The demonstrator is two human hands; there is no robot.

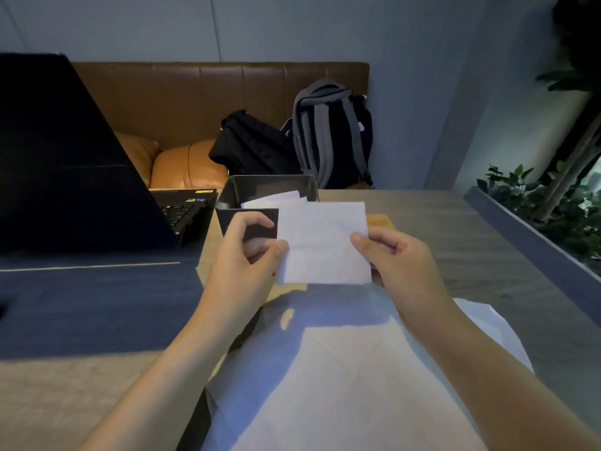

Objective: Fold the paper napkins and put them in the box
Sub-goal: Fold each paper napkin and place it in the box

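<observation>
A folded white napkin (pixel 322 242) is held up in the air just in front of the dark box (pixel 234 193). My left hand (pixel 250 252) pinches its left edge and my right hand (pixel 393 258) pinches its right edge. The box stands at the table's far side and holds folded white napkins (pixel 276 199) that lean inside it. Below my arms lie unfolded white napkins (pixel 341 369), spread flat and overlapping on the table.
An open black laptop (pixel 65 157) sits on a blue mat (pixel 97 304) at the left. Behind the table is a brown couch (pixel 182 102) with a black bag (pixel 250 144) and a grey-strapped backpack (pixel 328 131). A planter ledge (pixel 533 229) runs along the right.
</observation>
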